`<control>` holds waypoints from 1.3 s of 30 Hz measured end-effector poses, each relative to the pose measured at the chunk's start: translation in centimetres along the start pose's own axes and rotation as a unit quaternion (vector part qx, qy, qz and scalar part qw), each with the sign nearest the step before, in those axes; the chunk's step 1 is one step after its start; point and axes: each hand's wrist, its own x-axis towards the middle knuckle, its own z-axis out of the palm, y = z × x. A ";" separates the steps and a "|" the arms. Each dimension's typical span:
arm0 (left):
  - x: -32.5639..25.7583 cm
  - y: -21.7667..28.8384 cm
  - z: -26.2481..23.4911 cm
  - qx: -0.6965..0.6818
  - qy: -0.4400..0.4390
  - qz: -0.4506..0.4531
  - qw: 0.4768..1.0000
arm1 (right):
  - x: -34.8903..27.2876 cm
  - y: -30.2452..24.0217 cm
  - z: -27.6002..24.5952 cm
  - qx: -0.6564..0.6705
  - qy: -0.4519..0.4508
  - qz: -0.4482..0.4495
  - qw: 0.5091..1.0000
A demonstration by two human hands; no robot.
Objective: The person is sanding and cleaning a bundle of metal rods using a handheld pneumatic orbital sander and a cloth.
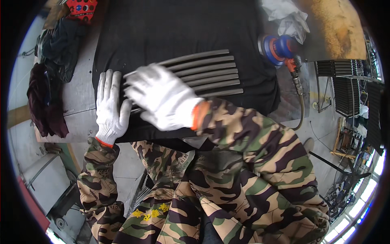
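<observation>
Several dark grey metal rods (215, 71) lie side by side on a black cloth (178, 24), running left to right in front of me. My left hand (108, 103), in a white knit glove, stays flat at the rods' left ends with its fingers stretched out together and the thumb apart. Across the left part of the rods reaches my right hand (160, 95), also gloved in white and blurred by motion. Its fingers look extended over the rods, nothing visibly held in them. The rods' left portions are hidden beneath this hand.
To the right are a blue and orange round sander (278, 51) with a hose (301, 105), and a crumpled white cloth (288, 18). Dark garments (48, 101) lie on the table's left side. Racks of dark bars (345, 91) stand beyond the right edge.
</observation>
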 end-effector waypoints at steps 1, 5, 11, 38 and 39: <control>0.4 0.5 -0.1 0.035 -0.004 0.000 0.999 | -1.8 1.2 -1.1 -0.026 -0.025 0.016 0.999; -0.4 0.2 0.1 0.063 0.008 -0.031 0.997 | -7.6 6.1 -2.4 -0.039 0.068 0.008 0.997; -0.2 -0.3 -0.8 0.057 -0.011 -0.010 0.998 | -15.5 7.3 -12.6 -0.067 0.176 0.055 0.981; 0.0 0.6 -0.8 0.012 0.021 -0.064 0.998 | -22.5 28.3 -20.2 0.134 0.188 0.348 0.909; -0.3 0.8 -1.1 0.022 0.015 -0.072 0.997 | -19.9 28.7 -20.5 0.023 0.177 0.400 0.899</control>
